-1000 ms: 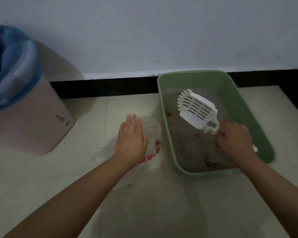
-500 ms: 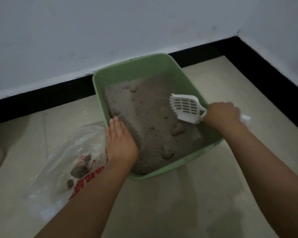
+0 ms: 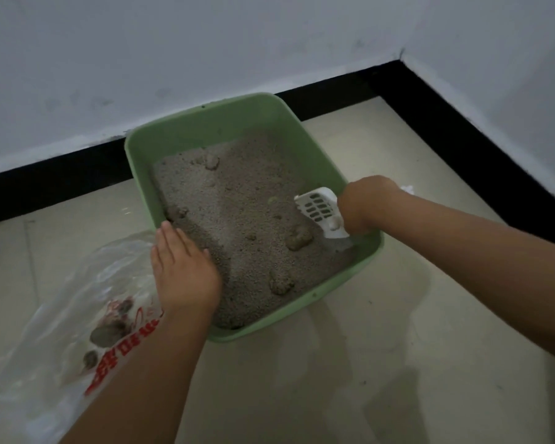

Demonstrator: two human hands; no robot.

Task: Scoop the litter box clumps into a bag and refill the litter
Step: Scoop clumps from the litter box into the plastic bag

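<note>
Scoop (image 3: 320, 210) lower now, tilted into litter (image 3: 237, 219), nearer right rim.

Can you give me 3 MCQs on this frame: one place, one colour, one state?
1. Where is the plastic bag?
A. left of the litter box
B. inside it
C. right of it

2. What colour is the litter box?
A. blue
B. green
C. pink

3. What is the right hand doing?
A. lying flat
B. hanging idle
C. gripping the scoop

A: the bag lies on the floor by the box's left wall.
B: its walls are green.
C: its fingers curl round the white scoop handle.
</note>
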